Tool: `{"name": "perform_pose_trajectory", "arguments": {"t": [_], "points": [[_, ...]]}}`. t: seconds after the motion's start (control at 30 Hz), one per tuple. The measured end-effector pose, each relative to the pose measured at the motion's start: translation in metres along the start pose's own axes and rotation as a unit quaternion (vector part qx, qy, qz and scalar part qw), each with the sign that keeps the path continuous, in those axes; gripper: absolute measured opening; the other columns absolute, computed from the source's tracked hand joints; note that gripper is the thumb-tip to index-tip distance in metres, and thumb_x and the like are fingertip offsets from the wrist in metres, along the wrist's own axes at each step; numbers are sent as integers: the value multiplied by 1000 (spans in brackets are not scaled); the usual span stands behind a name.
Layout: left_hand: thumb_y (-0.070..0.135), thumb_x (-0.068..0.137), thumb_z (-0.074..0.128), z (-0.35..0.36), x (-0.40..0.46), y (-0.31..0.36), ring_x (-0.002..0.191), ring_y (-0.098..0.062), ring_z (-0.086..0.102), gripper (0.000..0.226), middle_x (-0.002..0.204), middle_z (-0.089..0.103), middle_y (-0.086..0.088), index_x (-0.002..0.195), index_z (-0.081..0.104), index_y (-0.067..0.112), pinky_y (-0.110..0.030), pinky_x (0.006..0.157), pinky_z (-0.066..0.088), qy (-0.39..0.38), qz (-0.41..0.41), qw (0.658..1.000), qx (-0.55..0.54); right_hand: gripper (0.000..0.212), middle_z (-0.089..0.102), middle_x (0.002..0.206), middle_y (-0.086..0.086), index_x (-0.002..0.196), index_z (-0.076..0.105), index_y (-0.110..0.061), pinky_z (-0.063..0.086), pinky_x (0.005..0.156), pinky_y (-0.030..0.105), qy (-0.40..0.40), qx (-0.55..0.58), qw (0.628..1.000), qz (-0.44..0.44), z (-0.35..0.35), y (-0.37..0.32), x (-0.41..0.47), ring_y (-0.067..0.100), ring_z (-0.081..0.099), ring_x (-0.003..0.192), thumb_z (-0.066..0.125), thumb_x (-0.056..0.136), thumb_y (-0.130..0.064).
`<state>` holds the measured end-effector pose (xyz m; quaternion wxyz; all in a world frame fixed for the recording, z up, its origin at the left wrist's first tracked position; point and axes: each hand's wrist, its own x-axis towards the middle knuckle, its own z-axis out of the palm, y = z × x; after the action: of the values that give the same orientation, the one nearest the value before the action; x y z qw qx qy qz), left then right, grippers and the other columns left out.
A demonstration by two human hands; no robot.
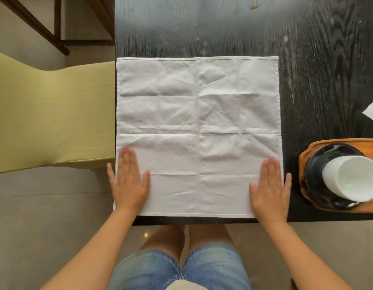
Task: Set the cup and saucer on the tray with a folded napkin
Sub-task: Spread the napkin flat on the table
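White cloth fills the middle of your view: the napkin [199, 135] lies unfolded and flat on the dark wooden table [319, 59], a square crossed by old crease lines, its near hem running along the table's front edge. Your left hand [130, 183] rests palm down on the napkin's corner at 7 o'clock, fingers straight and close together, thumb out over the cloth and the little finger past the left hem. Your right hand [269, 189] lies the same way on the corner at 5 o'clock, flat, fingers extended, gripping nothing. Neither hand pinches the fabric.

Off at 4 o'clock from the napkin, well apart from your right hand, the wooden tray [302, 162] sits at the table's right side, partly cut off by the frame. On it rests the black saucer [315, 166], and the white cup [350, 177] stands on the saucer, its open mouth visible.

At 3 o'clock, a scrap of white paper [372, 110] shows at the frame's edge. At 9 o'clock, a yellow-green chair [49, 114] stands beside the table.
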<state>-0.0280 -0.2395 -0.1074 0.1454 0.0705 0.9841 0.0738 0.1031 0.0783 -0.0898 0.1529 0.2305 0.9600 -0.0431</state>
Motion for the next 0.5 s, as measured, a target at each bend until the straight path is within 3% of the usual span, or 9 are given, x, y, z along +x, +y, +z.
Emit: {"name": "perform_pose_trajectory", "arguments": {"t": [0.07, 0.13, 0.23, 0.3, 0.4, 0.5], "points": [[40, 91, 18, -4, 5, 5, 144, -16, 3, 67, 157, 5, -7, 147, 3, 7, -52, 114, -2, 25, -60, 997, -32, 66, 0, 156, 10, 146, 2, -6, 1, 114, 51, 11, 14, 998, 53, -6, -9, 2, 15, -10, 143, 14, 93, -44], [37, 93, 21, -9, 10, 24, 144, -15, 3, 64, 156, 9, -9, 147, 6, 7, -51, 113, -6, 57, -54, 995, -61, 65, -10, 156, 6, 147, 1, -9, -4, 115, 51, 33, 34, 998, 50, -15, -31, 7, 18, -7, 144, 11, 95, -46], [37, 94, 23, -13, 18, 68, 143, -10, -7, 62, 157, -6, 3, 148, 3, 17, -47, 112, -15, 42, 114, 992, -27, 64, -22, 155, -3, 148, 0, -16, -11, 114, 47, 49, 43, 995, -69, -21, -76, 24, 16, -10, 144, 21, 93, -42], [39, 93, 24, -6, 28, 94, 143, -10, -10, 61, 158, -5, 3, 148, 7, 18, -51, 112, -9, 22, 202, 979, 6, 63, -11, 157, -1, 148, 6, -17, -6, 114, 49, 51, 35, 988, -142, -20, -101, 40, 15, -9, 144, 25, 93, -40], [39, 92, 27, 2, 44, 108, 143, -9, -10, 59, 156, 19, -2, 147, 18, 19, -55, 111, 3, -5, 229, 973, 29, 59, 16, 156, 4, 147, 15, -19, 6, 113, 51, 30, 17, 982, -188, -14, -114, 63, 16, 3, 144, 27, 93, -38], [45, 90, 31, -1, 62, 94, 143, -14, 8, 58, 153, 25, -2, 145, 25, 27, -56, 110, 7, -8, 251, 967, 42, 58, 23, 154, 5, 145, 22, -22, 9, 113, 51, 28, 16, 980, -197, -15, -101, 86, 18, 13, 142, 31, 90, -39]]}}
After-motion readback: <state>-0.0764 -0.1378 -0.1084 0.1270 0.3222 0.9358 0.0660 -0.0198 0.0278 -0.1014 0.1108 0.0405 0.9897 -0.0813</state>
